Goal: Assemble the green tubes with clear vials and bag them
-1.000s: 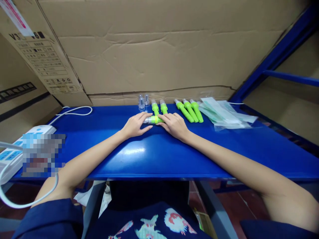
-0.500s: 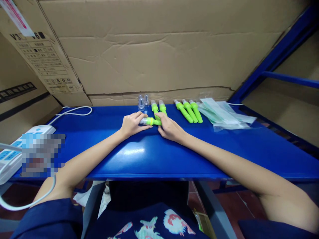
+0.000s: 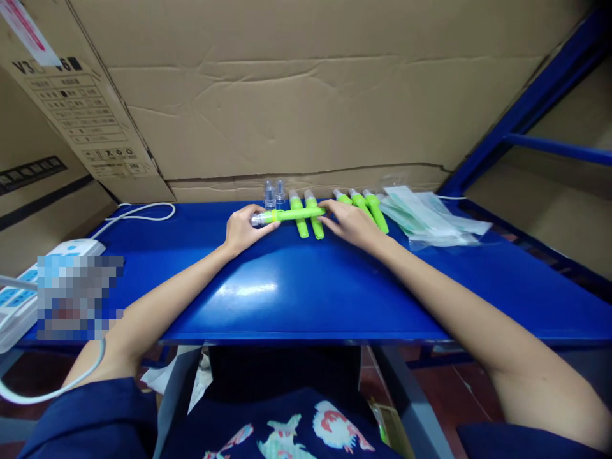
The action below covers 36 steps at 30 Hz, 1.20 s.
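Shifted farther back than in the earlier frame: now holding the green stick (image 3: 301,213) crosswise, overlapping two matching sticks (image 3: 317,228) in view. Best to keep it straight, avoiding knocks. Gripping its clear end (image 3: 258,220) with the left hand (image 3: 241,229), fingers curled; pinching the handle tip (image 3: 322,211) with the right hand (image 3: 352,223).

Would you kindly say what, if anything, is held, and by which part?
A green stick: the left hand grips its clear end, the right hand its green tip.
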Tool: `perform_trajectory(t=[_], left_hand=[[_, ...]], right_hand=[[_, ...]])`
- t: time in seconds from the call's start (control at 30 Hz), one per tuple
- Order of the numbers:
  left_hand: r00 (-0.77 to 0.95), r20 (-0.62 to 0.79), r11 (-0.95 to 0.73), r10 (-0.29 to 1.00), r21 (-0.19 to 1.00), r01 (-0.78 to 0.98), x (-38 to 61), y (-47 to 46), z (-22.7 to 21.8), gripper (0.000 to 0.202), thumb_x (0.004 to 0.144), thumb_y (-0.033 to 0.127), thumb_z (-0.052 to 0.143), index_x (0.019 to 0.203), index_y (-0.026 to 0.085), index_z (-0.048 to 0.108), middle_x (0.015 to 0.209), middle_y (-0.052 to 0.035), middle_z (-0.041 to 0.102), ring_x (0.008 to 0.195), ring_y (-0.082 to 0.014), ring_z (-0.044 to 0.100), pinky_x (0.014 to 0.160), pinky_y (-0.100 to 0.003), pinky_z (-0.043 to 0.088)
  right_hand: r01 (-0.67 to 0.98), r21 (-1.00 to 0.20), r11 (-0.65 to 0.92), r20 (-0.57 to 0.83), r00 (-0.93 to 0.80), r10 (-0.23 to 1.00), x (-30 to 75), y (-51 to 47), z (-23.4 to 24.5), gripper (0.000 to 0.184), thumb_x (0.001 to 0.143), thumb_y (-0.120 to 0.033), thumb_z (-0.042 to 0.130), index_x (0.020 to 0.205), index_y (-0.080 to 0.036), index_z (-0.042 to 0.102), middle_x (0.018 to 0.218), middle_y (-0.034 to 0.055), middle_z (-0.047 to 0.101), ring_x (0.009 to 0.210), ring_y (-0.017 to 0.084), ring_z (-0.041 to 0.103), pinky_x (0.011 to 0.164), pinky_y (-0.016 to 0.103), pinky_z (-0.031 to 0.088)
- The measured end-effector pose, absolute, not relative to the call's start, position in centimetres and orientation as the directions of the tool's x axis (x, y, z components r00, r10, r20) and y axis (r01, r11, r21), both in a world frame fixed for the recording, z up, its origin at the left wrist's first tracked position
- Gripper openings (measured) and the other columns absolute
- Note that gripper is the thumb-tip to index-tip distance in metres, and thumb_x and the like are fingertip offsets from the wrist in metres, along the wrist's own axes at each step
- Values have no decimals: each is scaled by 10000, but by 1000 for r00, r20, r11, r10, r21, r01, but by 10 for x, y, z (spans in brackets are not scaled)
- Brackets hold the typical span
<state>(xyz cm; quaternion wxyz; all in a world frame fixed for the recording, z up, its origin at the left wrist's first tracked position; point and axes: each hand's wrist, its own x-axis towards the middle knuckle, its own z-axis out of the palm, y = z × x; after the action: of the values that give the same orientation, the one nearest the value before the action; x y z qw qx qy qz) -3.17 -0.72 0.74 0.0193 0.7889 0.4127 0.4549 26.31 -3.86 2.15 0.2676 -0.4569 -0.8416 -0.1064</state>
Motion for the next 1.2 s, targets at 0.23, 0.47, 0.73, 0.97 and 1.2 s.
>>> perform_trajectory(t=[0.23, 0.47, 0.73, 0.97, 1.2], left_hand=[[360, 754, -781, 549, 309, 544, -37, -9, 13, 514, 769, 640, 728, 992, 179, 680, 983, -73, 751, 866, -211, 701, 773, -306, 513], [408, 742, -799, 532, 280, 533, -34, -16, 13, 478, 802, 609, 714, 1016, 182, 677, 1009, -76, 747, 891, -209, 708, 793, -308, 521], [403, 749, -797, 525, 267, 541, -34, -18, 10, 521, 770, 642, 729, 1013, 183, 687, 995, -68, 754, 866, -202, 712, 762, -295, 511], [390, 726, -764, 566, 286, 578, -31, -19, 16, 446, 778, 601, 722, 936, 186, 696, 933, -57, 762, 792, -195, 705, 700, -289, 505], [283, 725, -705, 627, 375, 602, -30, -17, 19, 426, 755, 587, 734, 892, 185, 698, 888, -43, 763, 758, -196, 693, 687, -293, 492]], right_hand=[[819, -49, 572, 541, -459, 705, 266, -49, 34, 356, 995, -363, 409, 1202, -159, 613, 1119, 181, 711, 1009, 324, 669, 826, 471, 513], [848, -127, 514, 448, -413, 793, 266, -51, 35, 338, 1010, -373, 342, 1024, -199, 631, 835, 107, 714, 744, 277, 664, 688, 421, 493], [814, -281, 508, 305, -426, 852, 267, -48, 37, 494, 1041, -473, 241, 731, -218, 529, 663, 65, 640, 619, 219, 627, 663, 407, 507], [696, -498, 517, 237, -464, 854, 272, -44, 34, 570, 1032, -578, 208, 876, -225, 627, 663, 59, 659, 565, 202, 620, 691, 454, 532], [716, -420, 558, 373, -424, 825, 267, -52, 44, 401, 948, -518, 521, 1218, -224, 480, 861, 75, 704, 763, 260, 673, 708, 408, 524]])
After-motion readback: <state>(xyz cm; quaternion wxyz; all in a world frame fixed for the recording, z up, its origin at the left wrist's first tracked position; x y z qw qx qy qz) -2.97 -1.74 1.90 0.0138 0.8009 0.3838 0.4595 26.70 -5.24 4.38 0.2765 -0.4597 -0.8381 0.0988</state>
